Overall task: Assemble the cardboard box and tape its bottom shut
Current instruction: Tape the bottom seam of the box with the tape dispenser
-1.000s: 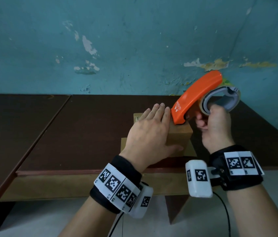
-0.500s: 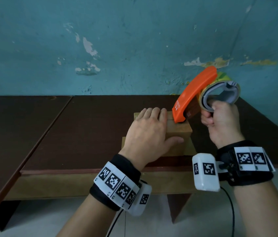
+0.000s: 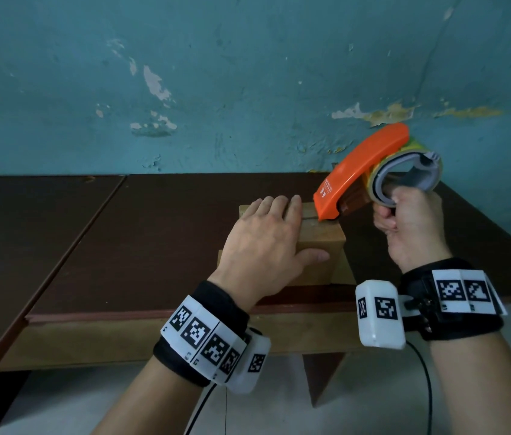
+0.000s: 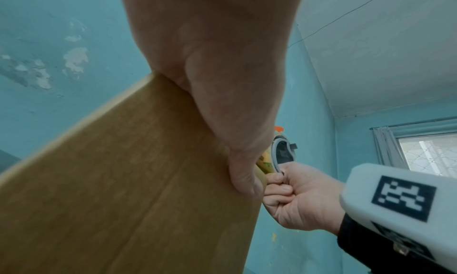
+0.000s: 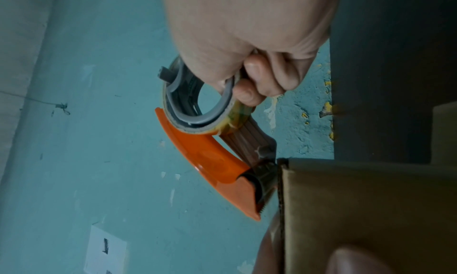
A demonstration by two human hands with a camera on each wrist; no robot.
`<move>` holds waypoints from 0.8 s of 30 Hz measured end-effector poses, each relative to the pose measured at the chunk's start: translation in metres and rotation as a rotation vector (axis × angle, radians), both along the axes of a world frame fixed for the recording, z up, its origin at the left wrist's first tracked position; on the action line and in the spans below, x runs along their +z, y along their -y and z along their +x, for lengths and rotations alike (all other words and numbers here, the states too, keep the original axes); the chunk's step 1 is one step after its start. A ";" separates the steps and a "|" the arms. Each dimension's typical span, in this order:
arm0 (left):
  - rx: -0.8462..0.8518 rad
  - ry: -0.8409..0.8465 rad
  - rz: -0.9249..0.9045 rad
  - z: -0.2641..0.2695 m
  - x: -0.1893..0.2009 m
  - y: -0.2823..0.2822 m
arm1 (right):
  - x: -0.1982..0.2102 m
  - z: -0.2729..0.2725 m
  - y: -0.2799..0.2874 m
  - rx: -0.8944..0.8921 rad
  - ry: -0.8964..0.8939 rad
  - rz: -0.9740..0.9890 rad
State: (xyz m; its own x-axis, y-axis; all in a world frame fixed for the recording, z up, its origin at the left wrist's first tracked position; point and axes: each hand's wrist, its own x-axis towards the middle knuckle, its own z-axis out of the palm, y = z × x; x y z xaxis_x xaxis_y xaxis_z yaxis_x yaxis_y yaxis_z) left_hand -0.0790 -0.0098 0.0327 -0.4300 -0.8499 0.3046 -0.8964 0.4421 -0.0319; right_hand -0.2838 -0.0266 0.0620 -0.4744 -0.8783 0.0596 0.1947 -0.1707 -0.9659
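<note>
A small brown cardboard box [image 3: 320,243] stands on the dark table [image 3: 153,233], its folded flaps facing up. My left hand [image 3: 266,243] lies flat on top of the box [image 4: 128,180], fingers straight, thumb down its near side. My right hand [image 3: 405,224] grips the tape roll of an orange tape dispenser [image 3: 361,171]. The dispenser's [image 5: 217,164] blade tip touches the far right edge of the box top [image 5: 358,209], and a strip of clear tape runs from the roll [image 5: 197,110] to that edge.
A peeling teal wall [image 3: 216,89] rises right behind the table. A second dark table [image 3: 12,230] adjoins on the left. The table's front edge [image 3: 153,315] is close to my wrists. A loose cardboard flap [image 3: 342,274] lies flat at the box's base.
My right hand has tilted the dispenser more upright and slid its tip back toward the far edge of the box. My left hand stays pressed on the box.
</note>
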 end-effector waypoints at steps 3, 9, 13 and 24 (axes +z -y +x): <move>-0.004 -0.012 0.002 0.001 0.000 -0.001 | 0.000 0.001 0.000 -0.038 0.000 -0.007; -0.015 -0.021 0.003 0.001 0.000 -0.001 | 0.000 -0.001 0.000 -0.096 -0.003 -0.012; -0.018 -0.031 -0.001 0.002 -0.001 -0.001 | -0.001 -0.004 -0.001 -0.113 0.022 -0.028; -0.034 -0.028 0.003 0.003 0.001 -0.001 | 0.007 -0.008 -0.008 -0.165 -0.235 -0.167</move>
State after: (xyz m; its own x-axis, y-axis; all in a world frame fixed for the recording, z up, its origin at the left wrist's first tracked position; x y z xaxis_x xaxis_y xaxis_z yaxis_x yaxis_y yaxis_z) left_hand -0.0764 -0.0085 0.0332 -0.4503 -0.8356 0.3147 -0.8812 0.4728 -0.0057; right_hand -0.2921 -0.0182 0.0689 -0.5655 -0.7597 0.3212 -0.0737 -0.3413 -0.9371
